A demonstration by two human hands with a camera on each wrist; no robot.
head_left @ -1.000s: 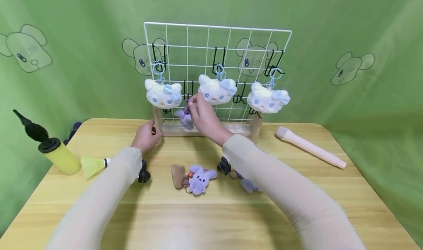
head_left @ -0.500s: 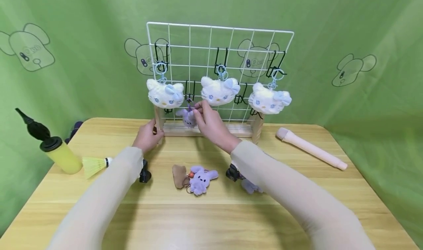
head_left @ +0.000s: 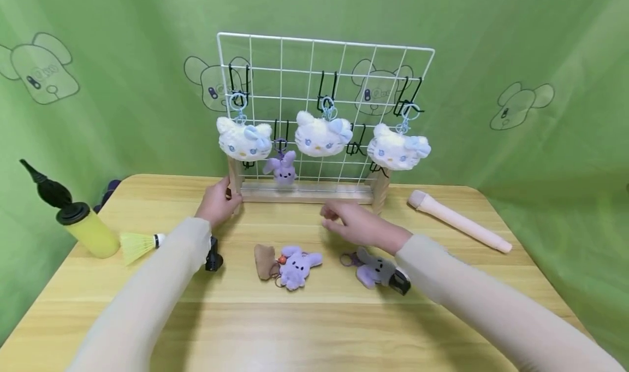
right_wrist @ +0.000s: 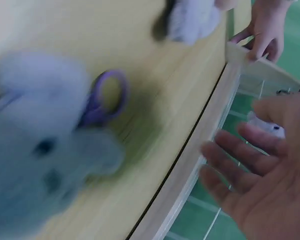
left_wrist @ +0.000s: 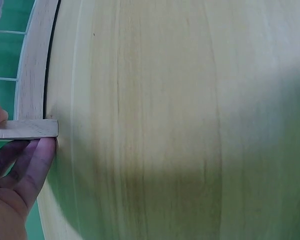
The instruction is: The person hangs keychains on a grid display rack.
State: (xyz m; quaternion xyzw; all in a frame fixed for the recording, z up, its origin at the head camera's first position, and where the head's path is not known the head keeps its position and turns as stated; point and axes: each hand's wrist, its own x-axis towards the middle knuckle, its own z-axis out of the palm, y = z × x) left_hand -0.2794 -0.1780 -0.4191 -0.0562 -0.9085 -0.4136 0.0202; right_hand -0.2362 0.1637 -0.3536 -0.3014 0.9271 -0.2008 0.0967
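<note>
My left hand point(head_left: 216, 201) grips the left wooden foot point(left_wrist: 27, 129) of a white wire grid rack point(head_left: 300, 196), fingers on one side and thumb on the other. A purple plush bunny keychain point(head_left: 283, 171) hangs by its ring from a black hook low on the grid. My right hand point(head_left: 361, 223) is in the air before the rack's right half, holding nothing; the right wrist view shows its fingers spread loosely. Below it lies a second bunny keychain point(head_left: 375, 268) with a purple ring point(right_wrist: 110, 95). Another purple bunny keychain point(head_left: 296, 268) lies mid-table beside a brown piece point(head_left: 265, 261).
Three white plush cat-head keychains, left point(head_left: 244, 141), middle point(head_left: 322, 136) and right point(head_left: 398, 148), hang on upper hooks. A yellow hand pump point(head_left: 93, 232) and yellow shuttlecock point(head_left: 138, 246) are at the left. A pink microphone point(head_left: 459, 222) lies at the right. Green curtain surrounds the table.
My right hand has let go of the purple bunny keychain, which now hangs on the hook, and has moved down and right. My left hand has stayed on the rack's foot.
</note>
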